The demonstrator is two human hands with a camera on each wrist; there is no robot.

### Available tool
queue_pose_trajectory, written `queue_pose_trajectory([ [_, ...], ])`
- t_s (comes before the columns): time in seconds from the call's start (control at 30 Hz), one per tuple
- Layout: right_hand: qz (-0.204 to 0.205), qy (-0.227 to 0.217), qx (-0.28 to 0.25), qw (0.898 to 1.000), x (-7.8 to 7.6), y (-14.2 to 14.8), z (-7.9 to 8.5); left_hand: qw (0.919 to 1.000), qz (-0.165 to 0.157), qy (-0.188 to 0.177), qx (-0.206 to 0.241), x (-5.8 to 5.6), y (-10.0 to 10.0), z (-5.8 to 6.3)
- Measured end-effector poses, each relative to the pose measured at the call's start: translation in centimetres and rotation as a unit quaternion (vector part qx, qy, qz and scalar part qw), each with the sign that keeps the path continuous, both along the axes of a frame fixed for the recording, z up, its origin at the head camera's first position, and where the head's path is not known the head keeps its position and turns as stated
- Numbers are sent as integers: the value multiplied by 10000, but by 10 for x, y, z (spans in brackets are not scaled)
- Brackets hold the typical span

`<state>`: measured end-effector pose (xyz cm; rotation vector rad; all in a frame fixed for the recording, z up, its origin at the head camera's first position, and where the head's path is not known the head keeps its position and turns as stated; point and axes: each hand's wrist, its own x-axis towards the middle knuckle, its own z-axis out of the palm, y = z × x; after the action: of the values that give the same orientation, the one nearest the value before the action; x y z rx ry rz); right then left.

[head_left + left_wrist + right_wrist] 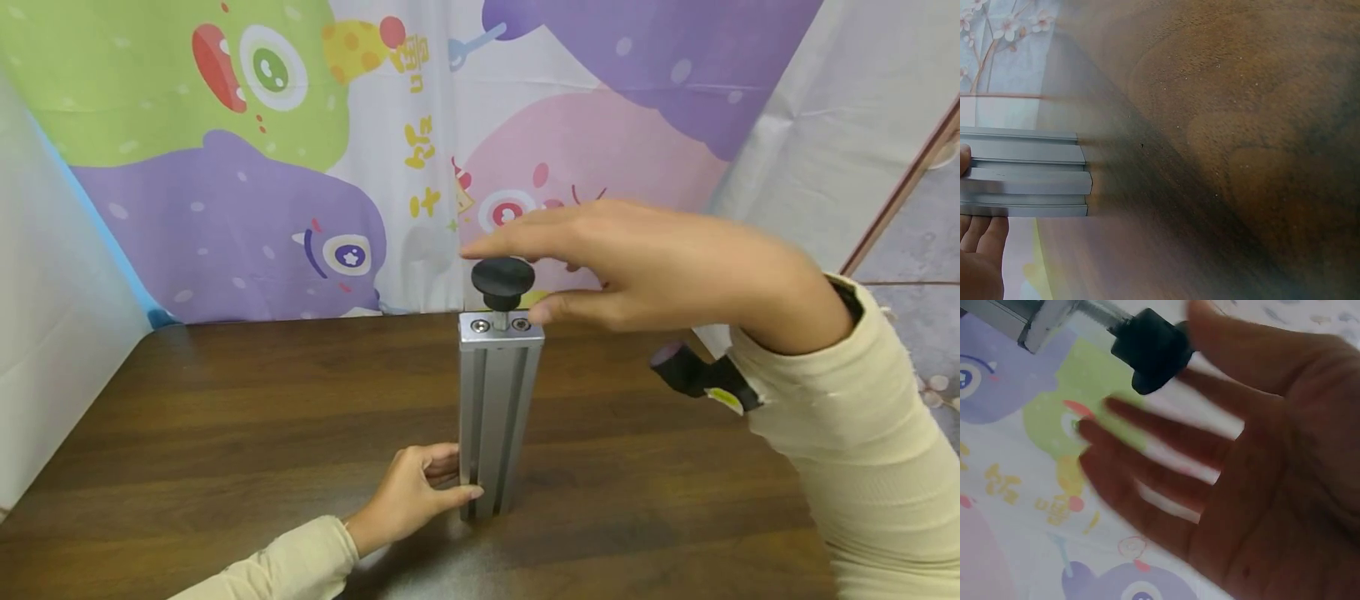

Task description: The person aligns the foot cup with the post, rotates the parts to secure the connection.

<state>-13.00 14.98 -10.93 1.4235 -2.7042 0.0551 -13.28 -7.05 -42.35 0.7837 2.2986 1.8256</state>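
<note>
A cartoon-monster backdrop carries yellow characters too small to read. On the brown desk an aluminium profile stands upright, gripped low by the left hand. The right hand, fingers spread, hovers around the black knob on top.

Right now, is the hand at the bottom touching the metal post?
Touching. The head view shows the left hand holding the foot of the upright aluminium post, thumb across its front face, fingers behind it.

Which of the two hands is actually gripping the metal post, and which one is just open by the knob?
The left hand grips the aluminium post near its base; the right hand is spread open around the black knob.
</note>
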Motion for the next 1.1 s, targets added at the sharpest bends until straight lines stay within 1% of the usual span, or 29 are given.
queue_pose_trajectory([
  [0.07,525,-6,36,9986,-4,5,0,10000,8,-1,-8,0,0,0],
  [0.13,780,112,28,9969,-8,6,-2,10000,-2,-3,-1,0,0,0],
  [0.2,832,309,-9,9961,-12,6,-4,10000,-22,-20,5,1,0,0],
  [0.27,719,473,-88,9962,-14,4,-5,10000,-38,-19,11,1,0,0],
  [0.33,424,594,-294,9969,-13,1,-6,10000,-53,-15,18,1,-1,1],
  [0.43,-292,846,-593,9942,-8,-10,-10,10000,-50,-14,25,1,-1,1],
  [0.5,-882,1113,-746,9870,-3,-19,-13,10000,-65,-20,30,1,-1,1],
  [0.57,-1389,1459,-778,9764,2,-28,-17,10000,-72,-21,32,1,-1,1],
  [0.63,-1801,1716,-782,9654,6,-34,-20,10000,-78,-20,24,1,-1,1],
  [0.67,-1937,1820,-810,9606,7,-36,-21,10000,-77,-14,19,1,-1,1],
  [0.73,-2099,1946,-831,9545,8,-38,-22,10000,-62,-16,18,1,-1,2],
  [0.87,-2195,2003,-859,9510,9,-39,-23,10000,-63,-25,56,1,-1,1],
  [1.0,-2362,1915,-803,9492,11,-39,-21,10000,-50,-32,50,1,0,1],
  [1.1,-2539,1692,-675,9499,15,-37,-17,10000,-16,-43,9,1,0,0],
])
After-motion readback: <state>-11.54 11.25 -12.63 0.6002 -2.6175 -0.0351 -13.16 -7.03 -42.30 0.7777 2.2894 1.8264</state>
